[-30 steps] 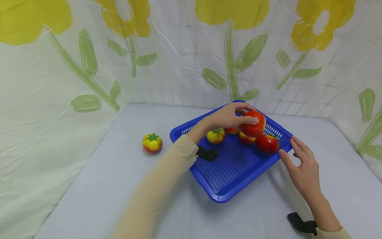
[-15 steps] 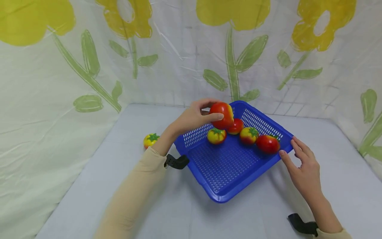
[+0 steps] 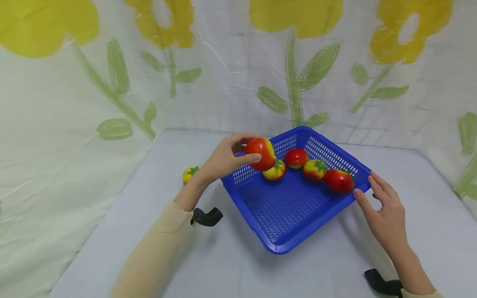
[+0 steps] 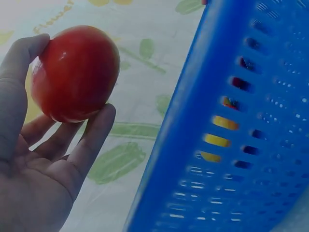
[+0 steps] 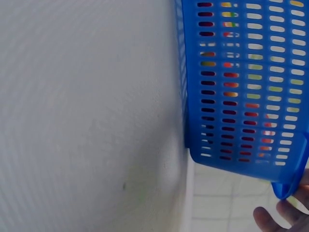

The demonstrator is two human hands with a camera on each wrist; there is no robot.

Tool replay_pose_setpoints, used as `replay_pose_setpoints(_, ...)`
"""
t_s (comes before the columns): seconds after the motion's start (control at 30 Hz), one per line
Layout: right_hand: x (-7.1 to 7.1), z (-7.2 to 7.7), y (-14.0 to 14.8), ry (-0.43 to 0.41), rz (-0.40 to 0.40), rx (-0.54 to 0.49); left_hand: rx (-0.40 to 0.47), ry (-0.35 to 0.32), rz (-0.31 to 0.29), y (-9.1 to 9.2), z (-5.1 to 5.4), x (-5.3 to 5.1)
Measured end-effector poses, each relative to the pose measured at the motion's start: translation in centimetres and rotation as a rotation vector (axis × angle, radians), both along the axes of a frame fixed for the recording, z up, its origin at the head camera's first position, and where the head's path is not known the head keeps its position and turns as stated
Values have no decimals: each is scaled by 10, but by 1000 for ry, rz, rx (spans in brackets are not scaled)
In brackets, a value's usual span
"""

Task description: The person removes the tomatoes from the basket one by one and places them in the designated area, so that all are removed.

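Note:
In the head view my left hand (image 3: 223,159) holds a red and yellow tomato (image 3: 260,154) between thumb and fingers, above the basket's left rim. The left wrist view has this tomato (image 4: 77,72) beside the basket's wall. My right hand (image 3: 387,215) pinches the right corner of the blue plastic basket (image 3: 275,247), thumb on one side and fingers on the other. Inside, along the far side, lie a yellow-red tomato (image 3: 273,173), a red tomato (image 3: 296,158), another yellow-red tomato (image 3: 314,170) and a red tomato with green leaves (image 3: 339,181).
One more yellow tomato (image 3: 189,174) sits on the white table (image 3: 123,231) left of the basket, partly hidden by my left wrist. A curtain (image 3: 231,74) with painted flowers hangs behind the table. Black wrist mounts (image 3: 207,217) are strapped to both arms.
My left hand has carried the tomato leftward from over the basket's far right part to its left rim. The right hand has stayed at the basket's corner.

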State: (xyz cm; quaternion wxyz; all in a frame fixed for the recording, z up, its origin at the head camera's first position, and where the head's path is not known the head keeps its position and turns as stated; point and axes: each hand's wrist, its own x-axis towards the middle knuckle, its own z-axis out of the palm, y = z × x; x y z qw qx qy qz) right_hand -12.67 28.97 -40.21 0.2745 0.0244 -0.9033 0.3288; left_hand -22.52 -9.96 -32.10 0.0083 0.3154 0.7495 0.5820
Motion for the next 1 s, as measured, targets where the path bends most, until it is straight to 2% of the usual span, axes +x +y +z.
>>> replay_pose_setpoints(0.2,-3,-2,1,0,17,10,45,-75,123,-21,-8,17)
replay_pose_setpoints(0.3,-3,-2,1,6,8,14,109,-102,143,-31,-10,23)
replay_pose_setpoints(0.43,-1,-2,2,6,-3,15,153,-88,182,-48,-16,28)
replay_pose_setpoints(0.67,0,-1,2,-3,-14,18,88,-79,359,-80,-36,38)
replay_pose_setpoints(0.83,-1,0,2,-2,-16,17,64,-75,421,-100,-45,46)
replay_pose_setpoints(1.0,0,-2,3,4,-10,15,104,-131,481,-123,-56,57)
